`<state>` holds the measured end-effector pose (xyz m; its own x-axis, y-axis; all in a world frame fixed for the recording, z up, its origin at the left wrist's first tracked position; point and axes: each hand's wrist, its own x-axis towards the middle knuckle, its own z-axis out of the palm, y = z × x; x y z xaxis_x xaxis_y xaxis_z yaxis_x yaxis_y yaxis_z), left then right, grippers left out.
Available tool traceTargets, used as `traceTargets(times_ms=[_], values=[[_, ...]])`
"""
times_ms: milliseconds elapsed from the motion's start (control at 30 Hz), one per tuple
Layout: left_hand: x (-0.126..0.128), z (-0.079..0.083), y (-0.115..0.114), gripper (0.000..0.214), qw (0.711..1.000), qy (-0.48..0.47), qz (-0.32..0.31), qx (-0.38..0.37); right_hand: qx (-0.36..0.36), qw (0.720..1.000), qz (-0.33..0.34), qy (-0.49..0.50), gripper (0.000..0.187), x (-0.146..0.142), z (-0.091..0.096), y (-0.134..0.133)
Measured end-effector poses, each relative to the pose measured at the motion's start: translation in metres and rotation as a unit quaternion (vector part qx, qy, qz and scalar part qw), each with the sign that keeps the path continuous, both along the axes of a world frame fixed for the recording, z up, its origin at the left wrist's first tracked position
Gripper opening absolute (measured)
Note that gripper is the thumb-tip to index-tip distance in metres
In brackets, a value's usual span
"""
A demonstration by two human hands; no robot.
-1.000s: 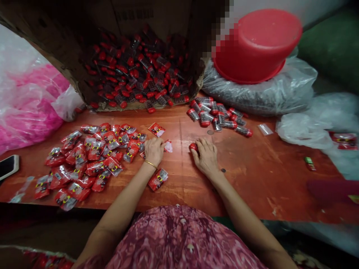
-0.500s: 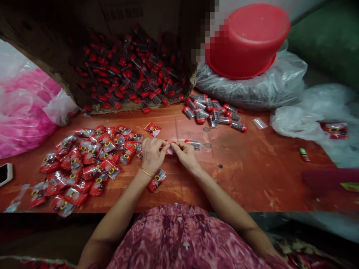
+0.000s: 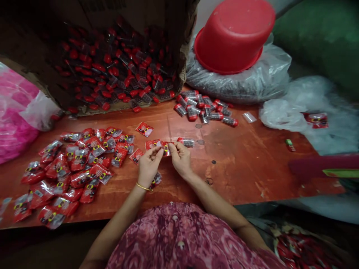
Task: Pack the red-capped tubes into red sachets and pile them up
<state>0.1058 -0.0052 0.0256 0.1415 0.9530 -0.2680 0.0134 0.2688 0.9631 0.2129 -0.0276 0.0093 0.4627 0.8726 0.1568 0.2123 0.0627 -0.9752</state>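
Between my two hands is a small red printed packet (image 3: 166, 149) with a yellow mark. My left hand (image 3: 148, 164), with a gold bangle at the wrist, pinches its left side. My right hand (image 3: 181, 158) grips the right side between thumb and fingers. A clear tube with a red cap (image 3: 186, 142) lies just beyond my right hand. Flat red packets lie around my left hand, one of them behind it (image 3: 153, 144) and another farther off (image 3: 144, 129). Partly covered by my left forearm is a filled packet (image 3: 156, 179).
Filled red packets (image 3: 78, 158) are heaped on the left of the red table (image 3: 241, 160). Several capped tubes (image 3: 206, 109) lie at the back, before a cardboard box (image 3: 187, 41) of more tubes. A red tub (image 3: 235, 37) sits upside down on a clear plastic sack (image 3: 238, 89).
My hands have drawn slightly apart, and more of the red packet between them shows. The camera view has shifted, so the table's things appear farther left.
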Motion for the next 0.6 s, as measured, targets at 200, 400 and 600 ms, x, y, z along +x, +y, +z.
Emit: traceTargets(times_ms=[200, 400, 600], values=[[-0.003, 0.015, -0.004, 0.056, 0.969, -0.078, -0.103, -0.212, 0.009, 1.000, -0.010, -0.016, 0.026, -0.002, -0.002, -0.002], [0.003, 0.000, -0.005, 0.035, 0.992, -0.110, 0.033, -0.062, -0.001, 0.995, 0.051, -0.085, 0.029, -0.004, -0.005, -0.010], [0.000, 0.006, 0.008, 0.039, 0.979, -0.123, 0.075, -0.146, -0.061, 0.923, 0.076, -0.372, 0.036, 0.072, -0.001, -0.008]])
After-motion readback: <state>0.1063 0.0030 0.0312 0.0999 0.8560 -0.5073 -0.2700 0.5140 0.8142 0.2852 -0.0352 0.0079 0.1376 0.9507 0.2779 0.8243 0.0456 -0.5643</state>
